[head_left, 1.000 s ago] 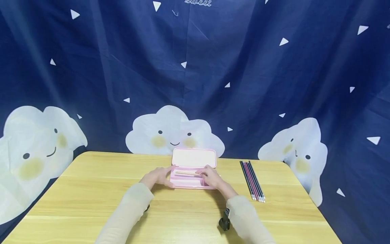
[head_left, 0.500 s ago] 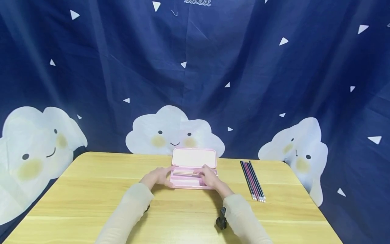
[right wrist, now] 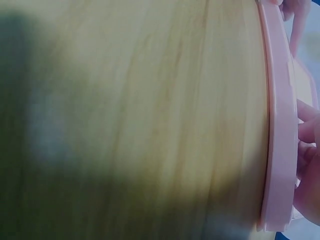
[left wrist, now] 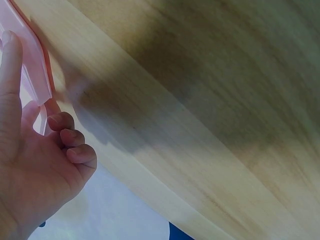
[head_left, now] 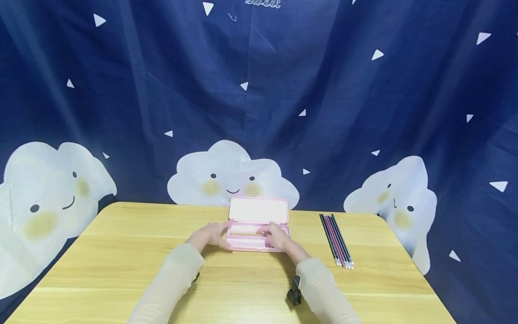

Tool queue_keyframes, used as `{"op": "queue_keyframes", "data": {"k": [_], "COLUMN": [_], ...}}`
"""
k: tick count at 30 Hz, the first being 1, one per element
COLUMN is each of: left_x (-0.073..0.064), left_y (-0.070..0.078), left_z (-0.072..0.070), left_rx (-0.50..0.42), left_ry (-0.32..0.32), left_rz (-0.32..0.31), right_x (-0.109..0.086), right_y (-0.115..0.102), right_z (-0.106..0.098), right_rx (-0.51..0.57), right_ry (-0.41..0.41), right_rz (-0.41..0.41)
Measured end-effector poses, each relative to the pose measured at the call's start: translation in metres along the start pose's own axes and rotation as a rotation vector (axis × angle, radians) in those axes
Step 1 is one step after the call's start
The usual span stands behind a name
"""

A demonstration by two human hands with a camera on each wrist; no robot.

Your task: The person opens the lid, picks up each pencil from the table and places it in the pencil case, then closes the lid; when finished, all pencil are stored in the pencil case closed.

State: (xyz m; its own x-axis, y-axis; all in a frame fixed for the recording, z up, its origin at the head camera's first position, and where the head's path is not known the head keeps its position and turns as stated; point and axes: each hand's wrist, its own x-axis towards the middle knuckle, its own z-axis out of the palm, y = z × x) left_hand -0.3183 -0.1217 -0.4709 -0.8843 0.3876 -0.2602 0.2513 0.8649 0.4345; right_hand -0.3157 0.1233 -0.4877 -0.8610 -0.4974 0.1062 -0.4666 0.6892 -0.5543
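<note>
A pink pencil case (head_left: 248, 249) stands at the back middle of the table, its lid (head_left: 259, 210) raised and leaning back. My left hand (head_left: 208, 235) grips the case's left end, thumb at the front corner and a finger at the rear; in the left wrist view other fingers (left wrist: 75, 137) are curled. Inside the rear compartment lies a slim wood-coloured pencil (head_left: 243, 234). The fingertips of my right hand (head_left: 277, 237) pinch its right end, reaching in over the case's front wall. In the right wrist view that front wall (right wrist: 281, 140) partly hides the fingers.
Several dark pencils and a red one (head_left: 337, 240) lie side by side to the right of the case, white erasers towards the front. A blue curtain (head_left: 259, 90) with white clouds hangs behind the wooden table (head_left: 243, 288).
My right hand has moved slightly left and lowered the pencil into the rear compartment, where it lies nearer the divider. My left hand has stayed on the case; the other pencils are unmoved.
</note>
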Motion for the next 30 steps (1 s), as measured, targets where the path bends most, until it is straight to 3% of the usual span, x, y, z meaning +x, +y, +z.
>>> {"op": "queue_keyframes", "data": {"k": [7,16,30], "left_x": [0.0,0.001,0.001], "left_y": [0.001,0.002,0.002], "left_z": [-0.001,0.003,0.0], "left_rx": [-0.017,-0.042,-0.02], "left_ry": [0.001,-0.009,-0.008], "left_rz": [0.004,0.007,0.014], "right_x": [0.001,-0.007,-0.023], "right_y": [0.006,0.008,0.016], "right_z": [0.0,-0.003,-0.011], "right_rx": [-0.017,0.121,0.179], "right_ry": [0.017,0.041,0.153], "right_rz": [-0.097,-0.046,-0.045]}}
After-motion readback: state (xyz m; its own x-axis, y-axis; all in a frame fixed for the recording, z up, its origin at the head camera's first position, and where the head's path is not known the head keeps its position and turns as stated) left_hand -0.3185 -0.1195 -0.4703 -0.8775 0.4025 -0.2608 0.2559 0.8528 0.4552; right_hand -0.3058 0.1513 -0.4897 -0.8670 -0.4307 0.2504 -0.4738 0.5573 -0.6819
